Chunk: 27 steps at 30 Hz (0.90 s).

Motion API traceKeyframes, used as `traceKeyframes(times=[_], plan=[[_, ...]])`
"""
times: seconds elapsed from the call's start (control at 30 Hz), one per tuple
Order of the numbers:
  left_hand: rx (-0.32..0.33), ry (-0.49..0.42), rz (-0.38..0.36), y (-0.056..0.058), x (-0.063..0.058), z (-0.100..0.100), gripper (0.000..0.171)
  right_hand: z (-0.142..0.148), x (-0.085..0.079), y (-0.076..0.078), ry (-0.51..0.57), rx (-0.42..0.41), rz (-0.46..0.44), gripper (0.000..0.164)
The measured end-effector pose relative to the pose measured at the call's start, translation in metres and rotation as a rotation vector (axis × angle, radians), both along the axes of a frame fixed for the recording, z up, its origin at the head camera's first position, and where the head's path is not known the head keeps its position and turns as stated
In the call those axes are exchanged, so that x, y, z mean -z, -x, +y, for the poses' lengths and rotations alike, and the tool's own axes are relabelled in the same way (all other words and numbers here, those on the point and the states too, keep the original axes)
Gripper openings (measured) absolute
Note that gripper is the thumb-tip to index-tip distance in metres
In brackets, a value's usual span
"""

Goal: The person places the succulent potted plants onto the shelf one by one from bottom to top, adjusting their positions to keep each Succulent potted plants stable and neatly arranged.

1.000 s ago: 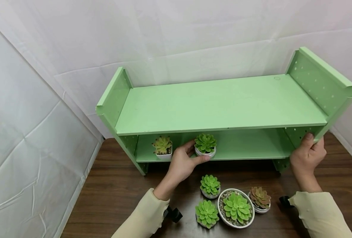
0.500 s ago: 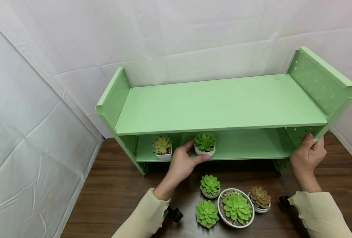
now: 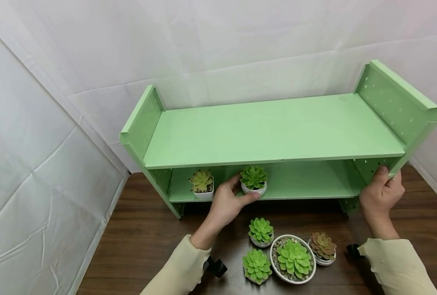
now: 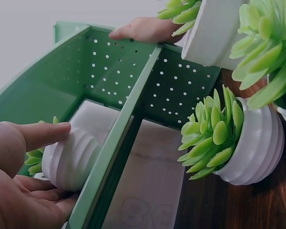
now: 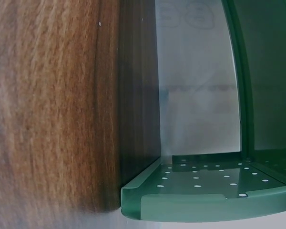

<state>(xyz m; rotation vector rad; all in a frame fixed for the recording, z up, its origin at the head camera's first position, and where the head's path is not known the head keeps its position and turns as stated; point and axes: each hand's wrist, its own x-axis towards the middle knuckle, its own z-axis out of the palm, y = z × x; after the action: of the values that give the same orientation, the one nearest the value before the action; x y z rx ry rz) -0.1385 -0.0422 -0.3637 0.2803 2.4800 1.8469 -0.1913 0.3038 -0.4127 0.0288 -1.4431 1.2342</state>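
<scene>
On the lower board of a green two-tier shelf (image 3: 277,131), my left hand (image 3: 226,205) holds a green succulent in a round white pot (image 3: 253,180). The thumb lies along the pot's front and the fingers curl round its left side. In the left wrist view the ribbed white pot (image 4: 76,160) sits between thumb and fingers, just behind the board's front edge. To its left stands a yellowish succulent in a square white pot (image 3: 202,184). My right hand (image 3: 382,194) grips the front edge of the shelf's right side panel (image 3: 401,102), below the upper board.
Several potted succulents stand on the brown wooden table (image 3: 130,246) before the shelf: two small green ones (image 3: 260,230), a larger one in a wide pebble-filled bowl (image 3: 294,259), and a reddish one (image 3: 322,246). White cloth (image 3: 240,41) hangs behind and on the left.
The potted succulent in my left hand has shifted very slightly to the left on the lower board. My right hand keeps its grip on the side panel.
</scene>
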Motion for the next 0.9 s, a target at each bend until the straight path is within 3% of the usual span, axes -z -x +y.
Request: traceKeyframes(times=[0.57,0.9], plan=[[0.022,-0.036,0.03,-0.005,0.0,-0.001,0.082,-0.003,-0.002,-0.002,-0.005,-0.022,0.011,0.027],[-0.014,-0.011,0.043,-0.012,0.004,-0.004,0.085,-0.006,-0.007,-0.003,-0.004,-0.001,-0.007,0.026]])
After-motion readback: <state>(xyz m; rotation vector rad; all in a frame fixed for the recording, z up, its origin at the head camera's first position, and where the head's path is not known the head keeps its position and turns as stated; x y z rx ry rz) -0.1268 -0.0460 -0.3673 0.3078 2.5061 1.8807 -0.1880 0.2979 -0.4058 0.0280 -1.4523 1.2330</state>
